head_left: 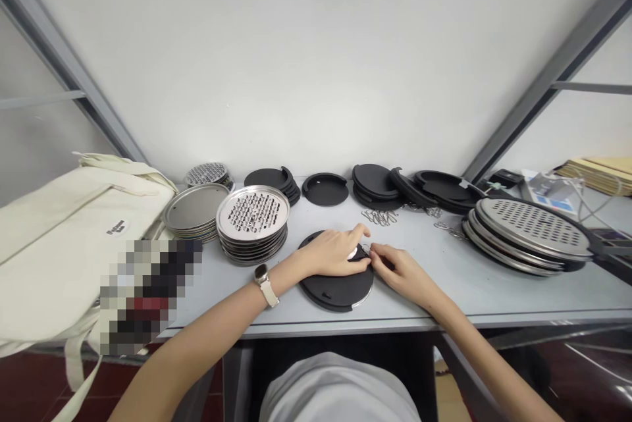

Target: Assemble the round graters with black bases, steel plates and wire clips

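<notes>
the right hand [397, 270] pinches a small dark piece [364, 253] at the far rim of a black round disc [330, 291], just beside the left hand [333, 252], which lies spread over the disc.

Black disc [330, 291]; silver hole-patterned grater [253, 214]

PLACE: small assembly workshop | SHOWN BY: grey surface [434, 293] carrying stacked steel grater plates [253, 221] and black plastic discs [374, 185] | steel frame [64, 53] standing upper left

Grey table [434, 290], stacked steel graters [253, 214]
</notes>
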A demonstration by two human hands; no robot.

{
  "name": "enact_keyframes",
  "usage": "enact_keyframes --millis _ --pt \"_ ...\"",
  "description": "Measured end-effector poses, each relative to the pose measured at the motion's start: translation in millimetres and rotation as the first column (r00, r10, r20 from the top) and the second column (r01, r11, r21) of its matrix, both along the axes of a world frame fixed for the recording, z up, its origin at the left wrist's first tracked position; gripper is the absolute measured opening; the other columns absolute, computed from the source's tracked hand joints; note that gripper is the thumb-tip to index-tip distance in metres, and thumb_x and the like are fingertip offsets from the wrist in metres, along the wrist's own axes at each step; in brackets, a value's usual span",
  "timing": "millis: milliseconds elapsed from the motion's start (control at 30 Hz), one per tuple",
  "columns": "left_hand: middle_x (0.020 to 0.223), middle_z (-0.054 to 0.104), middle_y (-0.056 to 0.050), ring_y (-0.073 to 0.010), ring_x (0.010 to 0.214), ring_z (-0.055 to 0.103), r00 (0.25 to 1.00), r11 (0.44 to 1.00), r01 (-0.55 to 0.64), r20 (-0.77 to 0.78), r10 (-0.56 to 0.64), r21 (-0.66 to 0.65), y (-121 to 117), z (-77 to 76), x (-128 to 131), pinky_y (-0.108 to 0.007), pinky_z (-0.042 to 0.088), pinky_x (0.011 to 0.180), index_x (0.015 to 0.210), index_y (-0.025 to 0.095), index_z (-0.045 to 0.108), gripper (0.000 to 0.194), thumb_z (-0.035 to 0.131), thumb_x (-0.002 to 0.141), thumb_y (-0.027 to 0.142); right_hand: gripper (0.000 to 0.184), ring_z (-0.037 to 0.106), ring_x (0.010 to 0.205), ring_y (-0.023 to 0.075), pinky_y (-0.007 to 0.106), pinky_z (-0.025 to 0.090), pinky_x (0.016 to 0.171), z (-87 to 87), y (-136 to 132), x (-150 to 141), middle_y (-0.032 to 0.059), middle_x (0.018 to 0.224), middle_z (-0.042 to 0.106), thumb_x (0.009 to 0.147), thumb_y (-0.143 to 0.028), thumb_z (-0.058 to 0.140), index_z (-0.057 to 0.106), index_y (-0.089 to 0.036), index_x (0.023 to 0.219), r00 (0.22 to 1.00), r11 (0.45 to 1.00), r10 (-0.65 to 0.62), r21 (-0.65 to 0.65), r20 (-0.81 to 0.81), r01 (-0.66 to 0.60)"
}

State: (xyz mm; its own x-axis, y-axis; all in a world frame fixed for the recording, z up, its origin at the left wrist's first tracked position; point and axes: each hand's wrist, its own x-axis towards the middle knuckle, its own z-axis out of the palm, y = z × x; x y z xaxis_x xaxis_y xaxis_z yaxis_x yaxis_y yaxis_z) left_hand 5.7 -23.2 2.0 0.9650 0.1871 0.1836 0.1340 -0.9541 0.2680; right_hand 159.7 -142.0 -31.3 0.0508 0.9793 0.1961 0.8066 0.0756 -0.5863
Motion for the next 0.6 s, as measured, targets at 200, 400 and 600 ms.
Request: enact_keyframes --millis 200,400,600 --pt "0.094 0.063 -0.005 -0.0226 0.078 0.063 1.0 0.995 0.008 -0.022 -0.006 0.096 -3.5 1.3 -0.9 -0.031 0.043 0.065 0.1 0.02 0.044 0.02 0.042 0.088 0.036 0.026 0.043 0.058 0.0132 0.026 0.033 0.057 -1.1 -1.0 1.5 -0.0028 0.062 0.044 0.092 -0.027 0.035 0.036 -0.02 0.067 1.0 1.0 0.014 0.0 -0.002 -0.014" --pt "0.092 0.064 -0.004 -0.0206 0.079 0.062 0.999 0.996 0.038 -0.012 -0.037 0.079 -2.1 2.7 -1.0 -0.029 0.041 0.063 0.095 0.02 0.046 0.014 0.043 0.088 0.032 0.027 0.044 0.059 0.0138 0.026 0.035 0.056 -0.4 -1.4 1.3 -0.0023 0.061 0.045 0.092 -0.028 0.036 0.038 -0.02 0.067 1.0 1.0 0.006 0.001 -0.011 -0.006" --pt "0.091 0.063 -0.003 -0.0197 0.078 0.061 0.998 0.996 0.06 0.014 -0.061 0.072 -0.1 2.2 -1.7 -0.028 0.039 0.063 0.093 0.02 0.046 0.013 0.043 0.088 0.032 0.028 0.044 0.058 0.0136 0.026 0.035 0.056 0.2 -1.3 1.0 -0.0026 0.06 0.046 0.092 -0.028 0.036 0.038 -0.02 0.065 1.0 1.0 0.0 0.007 -0.017 0.0"
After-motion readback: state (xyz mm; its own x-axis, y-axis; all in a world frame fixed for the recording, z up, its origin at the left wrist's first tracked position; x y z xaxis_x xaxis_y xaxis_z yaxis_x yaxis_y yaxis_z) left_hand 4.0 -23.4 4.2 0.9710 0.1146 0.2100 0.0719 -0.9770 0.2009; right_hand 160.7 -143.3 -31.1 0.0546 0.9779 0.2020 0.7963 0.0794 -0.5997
